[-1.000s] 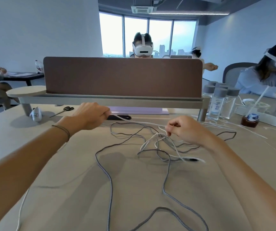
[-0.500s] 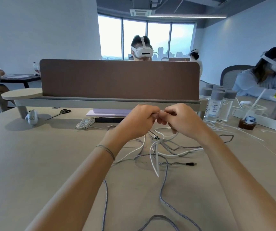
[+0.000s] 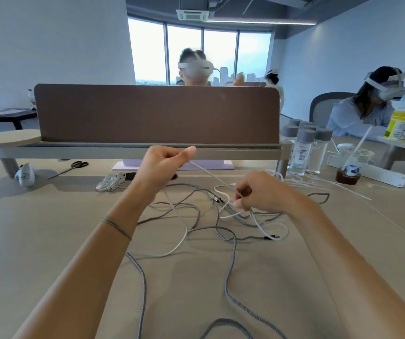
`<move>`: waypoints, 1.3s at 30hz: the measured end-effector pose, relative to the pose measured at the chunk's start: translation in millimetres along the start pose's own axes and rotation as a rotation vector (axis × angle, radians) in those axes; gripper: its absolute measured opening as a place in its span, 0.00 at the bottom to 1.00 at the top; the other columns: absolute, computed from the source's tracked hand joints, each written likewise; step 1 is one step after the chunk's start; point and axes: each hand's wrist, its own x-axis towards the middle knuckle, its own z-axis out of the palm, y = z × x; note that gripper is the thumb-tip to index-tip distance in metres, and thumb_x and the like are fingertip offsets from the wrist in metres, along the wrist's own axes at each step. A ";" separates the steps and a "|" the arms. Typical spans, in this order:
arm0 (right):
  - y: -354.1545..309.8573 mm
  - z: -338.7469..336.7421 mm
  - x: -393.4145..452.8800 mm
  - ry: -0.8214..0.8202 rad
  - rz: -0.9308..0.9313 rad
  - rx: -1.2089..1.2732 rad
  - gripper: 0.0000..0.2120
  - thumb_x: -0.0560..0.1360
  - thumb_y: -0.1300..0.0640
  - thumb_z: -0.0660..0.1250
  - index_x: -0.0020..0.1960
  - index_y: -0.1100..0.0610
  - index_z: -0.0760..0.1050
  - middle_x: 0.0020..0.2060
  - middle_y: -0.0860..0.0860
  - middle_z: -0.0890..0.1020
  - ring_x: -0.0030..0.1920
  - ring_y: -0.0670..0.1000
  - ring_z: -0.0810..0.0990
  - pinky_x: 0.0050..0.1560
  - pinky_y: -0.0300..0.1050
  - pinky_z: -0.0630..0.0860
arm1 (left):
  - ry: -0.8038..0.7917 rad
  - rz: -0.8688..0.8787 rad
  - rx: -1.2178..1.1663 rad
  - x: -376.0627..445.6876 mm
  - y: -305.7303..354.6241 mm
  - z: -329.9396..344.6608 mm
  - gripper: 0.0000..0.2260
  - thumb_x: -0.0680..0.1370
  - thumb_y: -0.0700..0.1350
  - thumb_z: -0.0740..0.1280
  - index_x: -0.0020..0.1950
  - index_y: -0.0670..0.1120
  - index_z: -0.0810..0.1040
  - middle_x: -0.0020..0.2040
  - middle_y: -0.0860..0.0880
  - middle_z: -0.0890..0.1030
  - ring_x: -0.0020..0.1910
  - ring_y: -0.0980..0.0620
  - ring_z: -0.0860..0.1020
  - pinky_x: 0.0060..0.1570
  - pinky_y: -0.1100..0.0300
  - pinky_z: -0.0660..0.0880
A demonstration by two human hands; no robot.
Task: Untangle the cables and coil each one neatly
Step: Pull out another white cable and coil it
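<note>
A tangle of cables lies on the beige table (image 3: pixel 50 228) in front of me. My left hand (image 3: pixel 162 167) is raised above it and pinches a thin white cable (image 3: pixel 208 173) between thumb and fingers. That cable runs taut down to my right hand (image 3: pixel 257 192), whose curled fingers pinch it just over the tangle. A grey braided cable (image 3: pixel 230 265) loops across the table toward me. Another white cable (image 3: pixel 179 245) curves under my left forearm. A coiled white cable (image 3: pixel 111 181) lies apart at the back left.
A brown divider screen (image 3: pixel 157 113) on a grey rail closes off the far side. Scissors (image 3: pixel 74 166) and a small white object (image 3: pixel 25 176) lie at the back left. Several clear bottles (image 3: pixel 304 148) and a white power strip (image 3: pixel 372 172) stand at the right. Other people wearing headsets sit beyond.
Half a second ago my hands met above the tangle. They have drawn apart: the left went up and left, the right down and right, stretching the white cable between them.
</note>
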 end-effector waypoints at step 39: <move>-19.0 -27.9 -12.9 -0.045 -0.224 0.158 0.13 0.79 0.47 0.69 0.39 0.51 0.83 0.30 0.54 0.77 0.33 0.59 0.71 0.37 0.54 0.70 | -0.172 0.084 0.975 -5.3 -3.9 0.3 0.21 0.80 0.37 0.58 0.69 0.51 0.78 0.62 0.47 0.82 0.60 0.46 0.78 0.60 0.51 0.75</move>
